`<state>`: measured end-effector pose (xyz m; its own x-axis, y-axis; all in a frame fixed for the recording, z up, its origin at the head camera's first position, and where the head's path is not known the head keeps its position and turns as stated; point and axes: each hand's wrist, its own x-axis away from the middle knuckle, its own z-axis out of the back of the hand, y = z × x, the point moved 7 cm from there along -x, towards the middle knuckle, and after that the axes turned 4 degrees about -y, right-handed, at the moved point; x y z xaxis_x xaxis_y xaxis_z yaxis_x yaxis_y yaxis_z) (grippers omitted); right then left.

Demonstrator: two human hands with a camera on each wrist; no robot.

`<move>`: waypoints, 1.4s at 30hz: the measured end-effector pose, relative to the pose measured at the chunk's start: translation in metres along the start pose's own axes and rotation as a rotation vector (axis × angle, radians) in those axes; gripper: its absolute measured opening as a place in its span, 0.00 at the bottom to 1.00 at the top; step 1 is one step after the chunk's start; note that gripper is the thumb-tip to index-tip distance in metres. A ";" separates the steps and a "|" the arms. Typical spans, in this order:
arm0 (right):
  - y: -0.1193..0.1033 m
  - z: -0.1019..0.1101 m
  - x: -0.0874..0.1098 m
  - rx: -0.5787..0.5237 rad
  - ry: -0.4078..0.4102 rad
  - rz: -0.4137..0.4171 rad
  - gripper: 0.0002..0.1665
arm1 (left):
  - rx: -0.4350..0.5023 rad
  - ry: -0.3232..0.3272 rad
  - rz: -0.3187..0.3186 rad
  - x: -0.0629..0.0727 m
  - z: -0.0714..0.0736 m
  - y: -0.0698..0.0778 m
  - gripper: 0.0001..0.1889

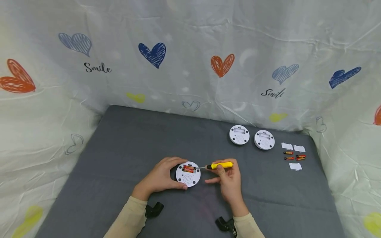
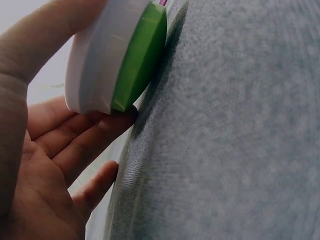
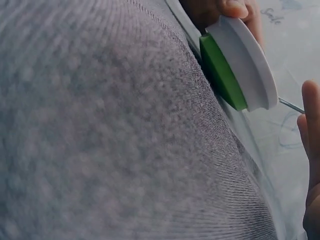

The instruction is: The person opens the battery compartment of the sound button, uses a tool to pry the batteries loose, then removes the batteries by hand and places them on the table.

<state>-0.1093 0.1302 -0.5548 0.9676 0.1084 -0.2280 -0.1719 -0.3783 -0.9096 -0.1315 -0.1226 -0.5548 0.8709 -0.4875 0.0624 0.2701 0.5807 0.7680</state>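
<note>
In the head view my left hand (image 1: 159, 176) holds a round white device (image 1: 188, 180) from its left side, thumb at the near rim and fingers at the far rim. Its underside faces up, with a speaker grille and dark dots. Red batteries (image 1: 189, 169) sit in its uncovered compartment. My right hand (image 1: 230, 181) pinches the yellow handle of a screwdriver (image 1: 221, 165), whose metal tip is at the compartment's right end. Both wrist views show the device's green lower part (image 2: 140, 60) tilted close to the grey cloth; the screwdriver shaft (image 3: 291, 105) appears beyond its rim.
Two similar white devices (image 1: 239, 135) lie at the back right, their battery compartments without batteries. Right of them are three small white covers (image 1: 295, 166) and several loose batteries (image 1: 288, 158). Grey cloth (image 1: 134, 142) covers the table, and a patterned curtain (image 1: 190, 29) hangs behind.
</note>
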 end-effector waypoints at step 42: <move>-0.080 0.056 0.003 0.648 0.201 0.201 0.41 | 0.019 0.010 -0.033 0.001 0.001 -0.001 0.48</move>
<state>-0.1027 0.2120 -0.5021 0.9104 -0.1019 -0.4010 -0.3654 0.2571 -0.8947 -0.1310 -0.1240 -0.5550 0.8657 -0.4996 0.0310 0.2907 0.5523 0.7813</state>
